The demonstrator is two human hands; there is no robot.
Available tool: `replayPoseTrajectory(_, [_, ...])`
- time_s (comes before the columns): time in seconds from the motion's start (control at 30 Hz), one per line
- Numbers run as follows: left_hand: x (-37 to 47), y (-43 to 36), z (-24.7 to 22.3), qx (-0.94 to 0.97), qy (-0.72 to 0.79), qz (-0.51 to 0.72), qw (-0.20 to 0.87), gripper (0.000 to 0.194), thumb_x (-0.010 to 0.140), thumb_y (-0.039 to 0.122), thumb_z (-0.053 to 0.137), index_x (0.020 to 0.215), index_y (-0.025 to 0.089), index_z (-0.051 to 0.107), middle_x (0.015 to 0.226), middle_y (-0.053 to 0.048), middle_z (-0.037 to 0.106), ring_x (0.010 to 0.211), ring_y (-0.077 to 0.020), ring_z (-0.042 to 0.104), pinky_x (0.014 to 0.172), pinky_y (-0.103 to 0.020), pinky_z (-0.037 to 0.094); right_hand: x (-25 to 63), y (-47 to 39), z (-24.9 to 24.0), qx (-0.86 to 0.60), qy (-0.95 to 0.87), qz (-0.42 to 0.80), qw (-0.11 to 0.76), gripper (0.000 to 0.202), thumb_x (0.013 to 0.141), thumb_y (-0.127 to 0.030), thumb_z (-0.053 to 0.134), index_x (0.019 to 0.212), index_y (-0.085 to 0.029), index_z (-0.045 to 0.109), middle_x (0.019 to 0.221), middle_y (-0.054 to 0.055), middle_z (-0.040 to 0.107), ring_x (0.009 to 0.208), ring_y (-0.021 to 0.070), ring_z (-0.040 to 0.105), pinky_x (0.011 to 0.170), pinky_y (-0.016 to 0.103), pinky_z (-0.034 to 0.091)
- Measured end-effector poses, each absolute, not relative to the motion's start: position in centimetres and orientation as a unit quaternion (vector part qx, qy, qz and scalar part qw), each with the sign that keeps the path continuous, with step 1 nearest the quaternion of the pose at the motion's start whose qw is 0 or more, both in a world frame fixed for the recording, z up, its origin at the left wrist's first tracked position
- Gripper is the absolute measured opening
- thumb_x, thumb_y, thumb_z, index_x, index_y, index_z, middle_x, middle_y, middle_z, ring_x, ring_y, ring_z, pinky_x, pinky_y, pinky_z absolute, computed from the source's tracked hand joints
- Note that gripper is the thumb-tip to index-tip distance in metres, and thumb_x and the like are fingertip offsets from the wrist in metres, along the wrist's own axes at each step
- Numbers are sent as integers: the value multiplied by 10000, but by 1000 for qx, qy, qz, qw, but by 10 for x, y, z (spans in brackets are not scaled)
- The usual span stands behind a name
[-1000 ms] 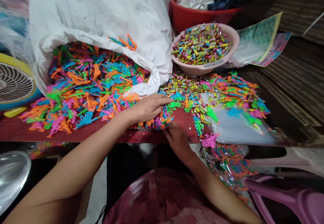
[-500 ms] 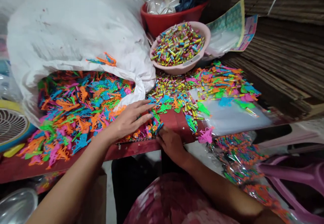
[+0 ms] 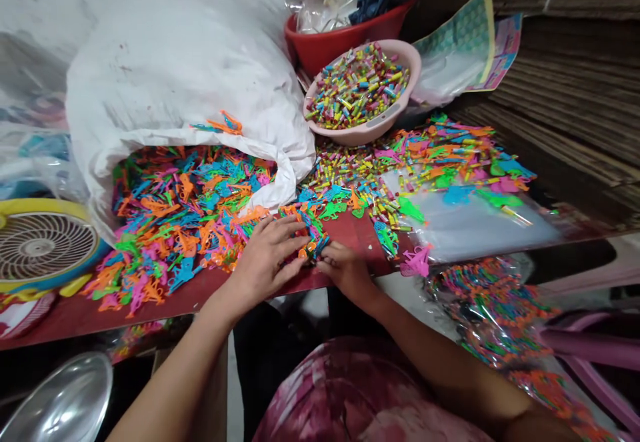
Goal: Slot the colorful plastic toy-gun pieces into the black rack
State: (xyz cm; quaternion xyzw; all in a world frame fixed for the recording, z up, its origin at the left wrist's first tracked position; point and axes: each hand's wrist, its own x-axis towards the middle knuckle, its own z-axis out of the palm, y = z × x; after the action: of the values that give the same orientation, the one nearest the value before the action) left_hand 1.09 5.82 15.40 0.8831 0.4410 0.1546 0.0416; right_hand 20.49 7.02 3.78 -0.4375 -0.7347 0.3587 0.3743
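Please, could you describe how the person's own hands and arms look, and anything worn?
The left hand and right hand wear no gloves. Both forearms are bare, with no sleeve, watch or bracelet visible. Rings I cannot make out.

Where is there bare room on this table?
A red tabletop patch lies between the right hand and the blue-green piece. Bare plastic sheeting shows right of the edge's pink piece. A narrow red strip runs along the front edge, left of the left hand. Crowded: the white sack's mouth and before the pink basin.
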Motion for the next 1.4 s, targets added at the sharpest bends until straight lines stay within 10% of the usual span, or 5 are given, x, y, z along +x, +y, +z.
replayPoseTrajectory(0.33, [10,54,145,875,421,205,123,314,958,300,495,1212,203,650,1156,-90,708,1058,-208,630,971,-396,465,214,86,33,-411,-751,404,323,130,835,-268,636,736,-185,649,715,-31,506,643,118,462,597,249,316])
replayPoseTrajectory(0.77, [19,43,137,850,493,186,-22,282,921,300,537,1113,153,682,1050,-103,694,987,-252,597,928,-425,441,237,81,54,-430,-712,394,391,193,788,-264,625,966,-191,639,732,-26,589,614,118,508,596,251,420])
replayPoseTrajectory(1.13, [14,18,120,772,539,321,-106,398,882,251,618,1277,205,608,1328,-115,617,1279,-286,530,1131,-529,324,232,78,67,-366,-690,415,467,349,801,-351,689,1121,-241,600,847,-4,603,646,133,556,586,273,486])
replayPoseTrajectory(1.4, [59,-29,46,586,586,559,-38,140,935,235,578,1031,191,671,840,-25,669,729,-125,617,719,-253,490,229,92,96,-249,-863,170,405,433,842,-302,696,1268,-283,626,1284,77,626,1229,267,547,1076,486,416])
